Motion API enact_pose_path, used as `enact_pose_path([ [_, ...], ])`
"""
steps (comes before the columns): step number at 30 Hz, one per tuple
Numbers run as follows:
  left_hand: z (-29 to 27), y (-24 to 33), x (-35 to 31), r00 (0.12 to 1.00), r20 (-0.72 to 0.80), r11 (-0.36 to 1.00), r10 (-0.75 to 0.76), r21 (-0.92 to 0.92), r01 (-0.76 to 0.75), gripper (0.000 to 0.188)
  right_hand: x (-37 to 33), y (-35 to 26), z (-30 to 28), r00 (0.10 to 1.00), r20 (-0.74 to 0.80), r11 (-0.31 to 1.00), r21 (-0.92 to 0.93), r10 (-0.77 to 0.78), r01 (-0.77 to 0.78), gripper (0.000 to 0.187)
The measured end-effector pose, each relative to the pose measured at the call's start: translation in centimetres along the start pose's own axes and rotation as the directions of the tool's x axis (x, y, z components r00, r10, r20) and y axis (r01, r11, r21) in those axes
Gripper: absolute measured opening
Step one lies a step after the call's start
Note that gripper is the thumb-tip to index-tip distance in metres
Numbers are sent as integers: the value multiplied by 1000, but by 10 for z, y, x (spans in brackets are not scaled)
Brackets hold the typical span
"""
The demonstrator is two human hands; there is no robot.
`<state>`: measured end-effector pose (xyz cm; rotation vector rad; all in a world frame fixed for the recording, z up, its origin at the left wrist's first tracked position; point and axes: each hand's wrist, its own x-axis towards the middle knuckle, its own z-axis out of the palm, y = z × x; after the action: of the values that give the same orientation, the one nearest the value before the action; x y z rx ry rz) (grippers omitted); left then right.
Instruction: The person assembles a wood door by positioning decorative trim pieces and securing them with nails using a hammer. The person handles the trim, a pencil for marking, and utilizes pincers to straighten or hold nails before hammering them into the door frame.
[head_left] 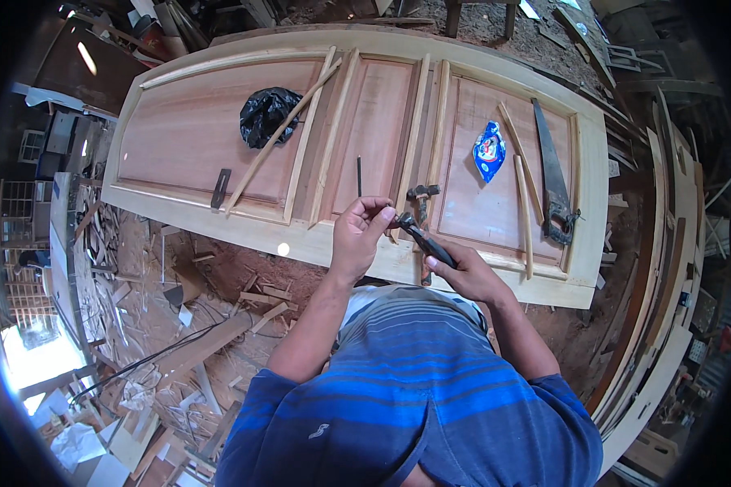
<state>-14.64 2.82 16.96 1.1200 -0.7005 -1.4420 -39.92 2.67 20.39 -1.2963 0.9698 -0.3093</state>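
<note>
Over the near edge of a wooden panel door, my left hand pinches thumb and fingertips together on something too small to make out. Black-handled pincers are gripped in my right hand, their jaws right at my left fingertips. Behind the pincers, a hammer lies on the door, its handle partly hidden by them. A thin dark rod rests on the middle panel just beyond my left hand.
On the door lie a black plastic bag, a loose wooden strip, a dark flat metal piece, a blue packet, more strips and a handsaw. Wood scraps litter the floor; long boards stand at right.
</note>
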Motion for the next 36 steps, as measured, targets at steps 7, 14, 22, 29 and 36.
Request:
enact_pose_path([
  [7, 7, 4, -4, 1000, -2, 999, 1, 33, -1, 22, -7, -12, 0, 991, -27, 990, -64, 128, -129, 55],
  [14, 6, -24, -12, 995, -16, 995, -100, 1, 100, 21, -20, 16, 2, 995, -44, 979, -182, 89, -96, 39],
  [22, 11, -39, -16, 994, -7, 994, -107, 14, 107, 20, -10, 14, 4, 926, -121, 890, -253, 359, -378, 47],
  [29, 8, -42, -12, 997, 0, 994, -77, 83, 76, 20, 5, 23, 11, 909, -149, 877, -241, 390, -416, 43],
  [36, 2, -54, -9, 998, -62, 999, -4, -36, 2, 20, 24, 54, 15, 930, -45, 901, -235, 364, -364, 42],
])
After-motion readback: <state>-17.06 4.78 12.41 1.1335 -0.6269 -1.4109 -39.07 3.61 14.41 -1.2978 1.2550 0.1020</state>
